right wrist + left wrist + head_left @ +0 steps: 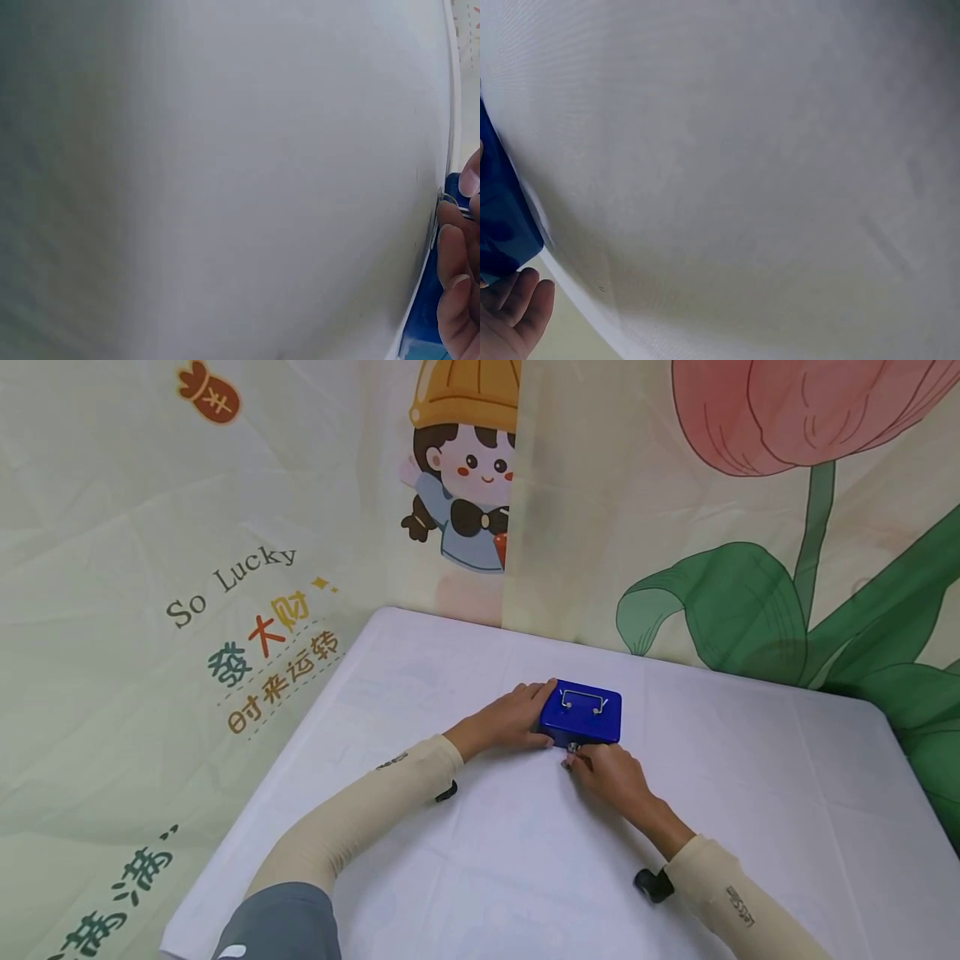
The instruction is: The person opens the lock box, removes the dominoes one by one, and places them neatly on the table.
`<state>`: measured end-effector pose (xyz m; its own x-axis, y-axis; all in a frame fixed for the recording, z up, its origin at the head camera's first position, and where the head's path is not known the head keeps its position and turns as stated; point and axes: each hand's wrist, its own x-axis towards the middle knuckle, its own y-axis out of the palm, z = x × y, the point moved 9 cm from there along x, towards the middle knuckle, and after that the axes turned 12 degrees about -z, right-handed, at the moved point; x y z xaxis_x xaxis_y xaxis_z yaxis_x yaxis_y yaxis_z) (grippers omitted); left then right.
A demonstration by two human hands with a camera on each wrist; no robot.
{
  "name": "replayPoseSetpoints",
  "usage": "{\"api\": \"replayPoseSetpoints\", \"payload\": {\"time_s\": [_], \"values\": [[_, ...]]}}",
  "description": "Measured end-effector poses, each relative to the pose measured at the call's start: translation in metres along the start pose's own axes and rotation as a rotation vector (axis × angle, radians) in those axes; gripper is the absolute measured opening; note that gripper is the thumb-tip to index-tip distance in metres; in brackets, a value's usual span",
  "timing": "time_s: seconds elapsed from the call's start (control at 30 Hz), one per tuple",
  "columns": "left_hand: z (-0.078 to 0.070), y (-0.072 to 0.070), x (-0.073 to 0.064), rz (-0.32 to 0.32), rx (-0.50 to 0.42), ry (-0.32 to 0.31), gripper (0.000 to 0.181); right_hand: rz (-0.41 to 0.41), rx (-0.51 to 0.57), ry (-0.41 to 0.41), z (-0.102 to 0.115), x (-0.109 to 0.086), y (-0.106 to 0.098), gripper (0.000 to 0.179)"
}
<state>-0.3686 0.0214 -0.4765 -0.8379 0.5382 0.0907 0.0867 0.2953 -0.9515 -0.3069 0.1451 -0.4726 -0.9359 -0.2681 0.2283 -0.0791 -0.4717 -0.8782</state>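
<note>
- A small royal-blue rectangular box with a glossy lid and rounded corners (pixel 581 723) sits lid down on the white-covered table (pixel 487 877), near its far side; a thin metal carrying handle (pixel 583 695) lies on top.
- A round silvery lock (pixel 573 747) shows on its near side.
- The left hand (pixel 516 718) grips the box's left end, fingers behind, thumb in front.
- The right hand (pixel 613 774), fingers curled, pinches a small metal piece, partly hidden, at the lock.

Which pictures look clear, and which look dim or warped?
Head view: bright, the blue box clear, soft shadows on the white table; left wrist view: dimmer, hazy, dark at top right; right wrist view: greenish gloom at left, white table's edge bowed.
</note>
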Motion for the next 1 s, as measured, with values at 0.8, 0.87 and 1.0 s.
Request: {"api": "replayPoseSetpoints", "payload": {"time_s": [0.8, 0.87, 1.0], "values": [[-0.001, -0.001, -0.001, -0.009, -0.018, -0.004, 0.104, 0.036, 0.146, 0.152, -0.01, -0.003, 0.004, 0.019], [0.0, -0.001, -0.001, -0.01, -0.016, -0.003, 0.104, 0.033, 0.147, 0.149, -0.01, -0.003, 0.004, 0.019], [-0.001, -0.001, -0.002, -0.011, -0.015, 0.0, 0.103, 0.036, 0.165, 0.156, -0.011, -0.003, 0.005, 0.02]]}}
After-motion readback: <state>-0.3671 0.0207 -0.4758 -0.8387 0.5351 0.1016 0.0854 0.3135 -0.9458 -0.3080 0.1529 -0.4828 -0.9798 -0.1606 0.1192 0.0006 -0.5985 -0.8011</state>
